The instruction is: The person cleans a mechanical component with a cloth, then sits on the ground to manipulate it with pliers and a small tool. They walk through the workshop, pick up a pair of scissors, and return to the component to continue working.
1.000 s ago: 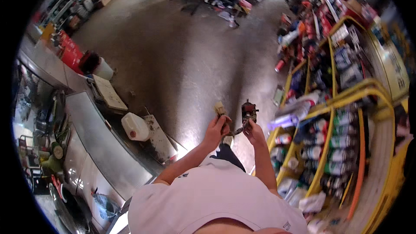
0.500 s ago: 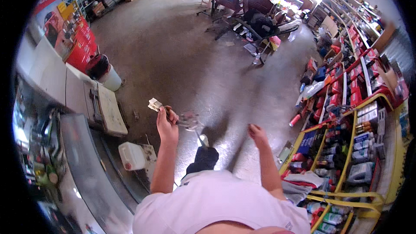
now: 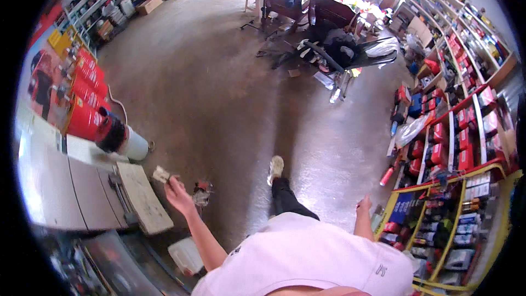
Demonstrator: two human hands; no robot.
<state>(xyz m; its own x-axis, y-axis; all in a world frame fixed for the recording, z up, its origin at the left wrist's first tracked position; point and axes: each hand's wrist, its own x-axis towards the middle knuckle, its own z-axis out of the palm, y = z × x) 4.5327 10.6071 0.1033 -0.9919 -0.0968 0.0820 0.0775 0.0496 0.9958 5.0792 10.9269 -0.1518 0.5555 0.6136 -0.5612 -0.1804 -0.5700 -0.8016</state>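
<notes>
My left hand (image 3: pixel 178 193), held out to the left, is closed on a small cream-coloured, block-like thing (image 3: pixel 160 174) that sticks out past the fingers; its kind is unclear. Just right of that hand shows a small red and grey tangled thing (image 3: pixel 202 193); whether it hangs from the hand or lies on the floor I cannot tell. My right hand (image 3: pixel 364 205) hangs low on the right near the shelves, fingers curled in, with nothing seen in them. One foot in a pale shoe (image 3: pixel 276 169) is forward on the floor.
Red drums (image 3: pixel 86 111) and a white bucket (image 3: pixel 136 145) line the left side, near a pale board (image 3: pixel 143 197) and a white jug (image 3: pixel 185 255). Shelves with bottles and red boxes (image 3: pixel 464 138) run along the right. Chairs (image 3: pixel 331 11) and clutter stand ahead on the concrete floor (image 3: pixel 219 87).
I have stepped forward; the bucket, board and jug sit lower in view. My left hand has swung out left with the cream-coloured thing, and my right hand has moved lower and rightward.
</notes>
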